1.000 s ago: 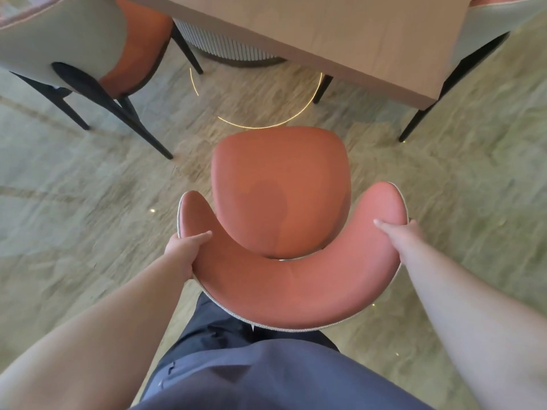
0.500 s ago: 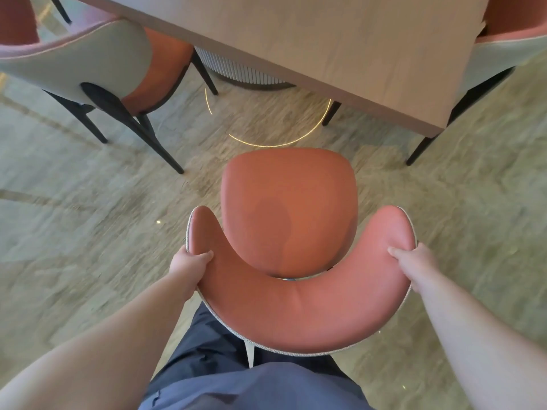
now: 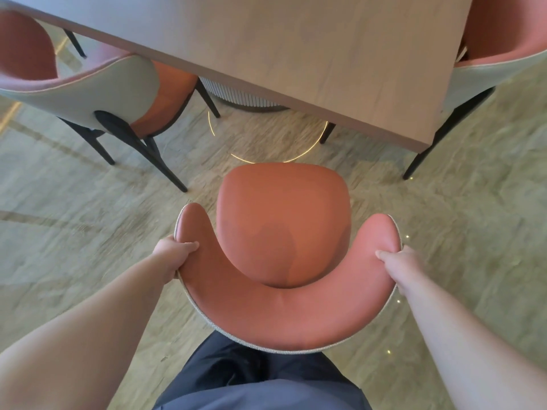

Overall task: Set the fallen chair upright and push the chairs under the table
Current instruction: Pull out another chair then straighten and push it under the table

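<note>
The chair stands mid frame between my grips; left grip and right grip both squeeze its back.

legs of the chair I hold: hidden beneath its seat | fingers of my left hand and right hand: tucked behind the backrest, out of sight | table: cut off by top edge | side chairs: cropped at left and right edges | floor: motion-blurred

A dining room: wooden table ringed by matching upholstered chairs.
</note>
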Action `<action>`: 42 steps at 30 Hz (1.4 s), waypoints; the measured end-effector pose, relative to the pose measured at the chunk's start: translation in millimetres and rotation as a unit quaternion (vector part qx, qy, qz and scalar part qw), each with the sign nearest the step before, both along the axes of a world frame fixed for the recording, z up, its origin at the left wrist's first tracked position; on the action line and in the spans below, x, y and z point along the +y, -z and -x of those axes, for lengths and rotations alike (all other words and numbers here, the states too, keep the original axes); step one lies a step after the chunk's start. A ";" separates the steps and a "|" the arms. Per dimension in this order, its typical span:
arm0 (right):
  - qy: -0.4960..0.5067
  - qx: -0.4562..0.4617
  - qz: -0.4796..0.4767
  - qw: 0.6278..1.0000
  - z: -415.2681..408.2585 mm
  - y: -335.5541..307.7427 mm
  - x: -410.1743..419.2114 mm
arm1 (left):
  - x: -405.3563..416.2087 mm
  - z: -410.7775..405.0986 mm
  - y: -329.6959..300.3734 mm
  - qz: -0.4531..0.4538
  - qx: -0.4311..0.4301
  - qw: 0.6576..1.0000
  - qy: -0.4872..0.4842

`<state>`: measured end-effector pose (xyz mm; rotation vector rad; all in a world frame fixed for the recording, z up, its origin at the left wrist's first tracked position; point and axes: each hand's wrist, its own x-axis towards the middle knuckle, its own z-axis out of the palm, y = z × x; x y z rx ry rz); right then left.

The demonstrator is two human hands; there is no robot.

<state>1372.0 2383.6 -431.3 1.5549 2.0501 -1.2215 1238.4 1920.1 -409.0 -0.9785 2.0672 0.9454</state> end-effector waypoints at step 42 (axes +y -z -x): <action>0.135 -0.009 0.015 0.991 225.4 -28.7 -58.0 | 0.3 358.5 -33.7 0.029 0.030 0.977 0.208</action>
